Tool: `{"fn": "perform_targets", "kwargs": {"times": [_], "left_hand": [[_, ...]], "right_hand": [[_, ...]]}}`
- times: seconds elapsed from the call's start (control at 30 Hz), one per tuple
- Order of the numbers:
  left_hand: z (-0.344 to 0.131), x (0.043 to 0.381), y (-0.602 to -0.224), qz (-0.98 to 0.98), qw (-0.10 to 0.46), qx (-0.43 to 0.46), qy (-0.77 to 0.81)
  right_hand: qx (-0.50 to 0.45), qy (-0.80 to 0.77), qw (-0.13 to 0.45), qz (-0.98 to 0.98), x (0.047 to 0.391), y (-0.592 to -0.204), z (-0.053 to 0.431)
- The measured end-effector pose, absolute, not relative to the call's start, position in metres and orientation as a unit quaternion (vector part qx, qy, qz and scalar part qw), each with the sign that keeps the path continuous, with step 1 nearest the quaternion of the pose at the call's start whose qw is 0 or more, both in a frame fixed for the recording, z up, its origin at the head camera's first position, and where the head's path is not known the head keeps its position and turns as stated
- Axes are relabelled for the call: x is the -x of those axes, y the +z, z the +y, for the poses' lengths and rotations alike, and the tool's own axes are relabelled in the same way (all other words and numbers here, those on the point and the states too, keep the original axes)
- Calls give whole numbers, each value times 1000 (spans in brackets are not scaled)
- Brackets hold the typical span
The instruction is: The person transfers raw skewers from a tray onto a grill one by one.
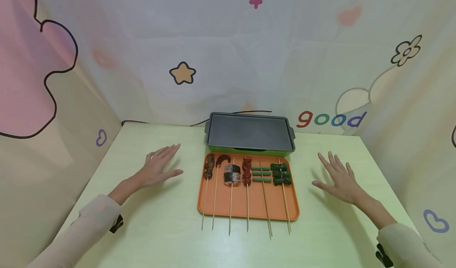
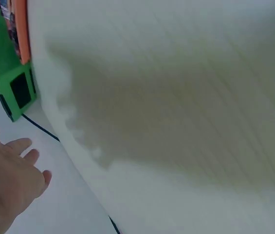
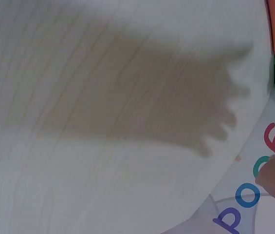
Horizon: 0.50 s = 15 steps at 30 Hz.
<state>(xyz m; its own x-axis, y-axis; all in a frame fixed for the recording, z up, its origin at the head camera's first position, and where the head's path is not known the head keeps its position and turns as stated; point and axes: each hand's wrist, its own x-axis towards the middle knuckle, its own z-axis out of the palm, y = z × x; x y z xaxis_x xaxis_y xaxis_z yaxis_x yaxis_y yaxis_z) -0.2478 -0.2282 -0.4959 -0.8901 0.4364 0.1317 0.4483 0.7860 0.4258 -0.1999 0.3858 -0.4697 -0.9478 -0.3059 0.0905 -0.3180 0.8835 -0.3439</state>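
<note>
Both hands hover over the table with fingers spread and hold nothing. My left hand (image 1: pixel 159 169) is left of an orange tray (image 1: pixel 221 208), and my right hand (image 1: pixel 338 181) is on its right. Several skewers lie side by side on the tray, their sticks pointing toward me past its near rim. From left they carry dark brown chunks (image 1: pixel 209 166), a reddish curled piece (image 1: pixel 223 159), a black-banded roll (image 1: pixel 232 175), red-brown meat (image 1: pixel 247 172), green bean-like pieces (image 1: pixel 261 173) and dark green folded leaves (image 1: pixel 281 174). In the left wrist view, the left hand (image 2: pixel 10 180) shows at the edge.
Directly behind the tray stands a grill with a dark flat plate (image 1: pixel 249 131) and a green base (image 1: pixel 249 152). A black cord (image 1: pixel 199 123) runs behind it along the table's back edge. Printed curtains (image 1: pixel 228 62) enclose the pale table (image 1: pixel 171 228) at the back and sides.
</note>
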Motion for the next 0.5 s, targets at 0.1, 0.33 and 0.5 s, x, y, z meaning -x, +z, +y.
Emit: {"fn": "perform_targets", "kwargs": {"times": [0.1, 0.33, 0.5], "left_hand": [[-221, 244, -494, -932, 3, 236, -276], [-198, 236, -486, -884, -69, 242, -393], [-177, 228, -485, -847, -149, 200, -470]], "right_hand": [[-186, 217, 10, -958, 198, -468, 377], [-193, 299, -3, -935, 185, -462, 352], [-180, 326, -5, -928, 171, -464, 340]]}}
